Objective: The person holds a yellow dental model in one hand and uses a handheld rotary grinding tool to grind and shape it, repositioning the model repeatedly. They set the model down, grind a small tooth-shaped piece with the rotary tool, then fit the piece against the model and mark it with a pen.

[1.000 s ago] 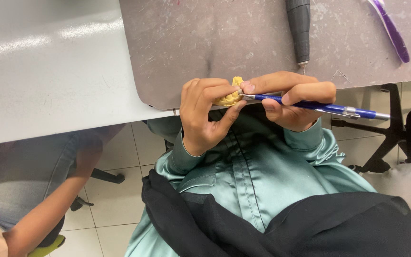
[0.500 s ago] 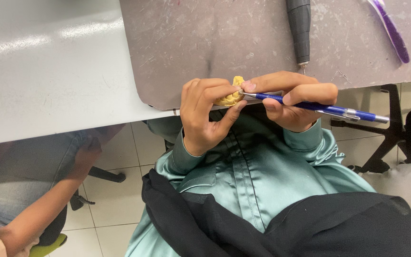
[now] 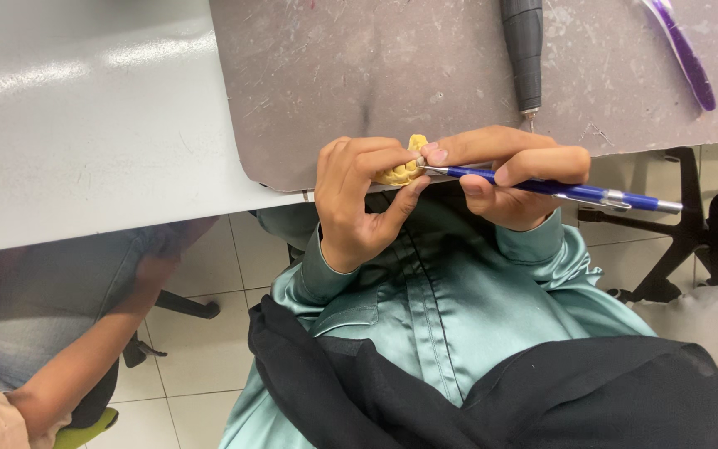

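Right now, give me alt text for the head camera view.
Left hand holds a yellow cast while the right hand works a blue tool against it, over a grey mat.

grey handpiece (image 3: 523, 50), purple toothbrush (image 3: 681, 51), grey mat (image 3: 334, 75)

A grey worktop (image 3: 85, 150) reflects ceiling light, a scratched grey mat (image 3: 359, 75) covers its right part, and white floor tiles (image 3: 201, 366) lie below.

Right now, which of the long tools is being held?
The blue tool, in the right hand. The dark grey one and the purple one lie untouched on the mat.
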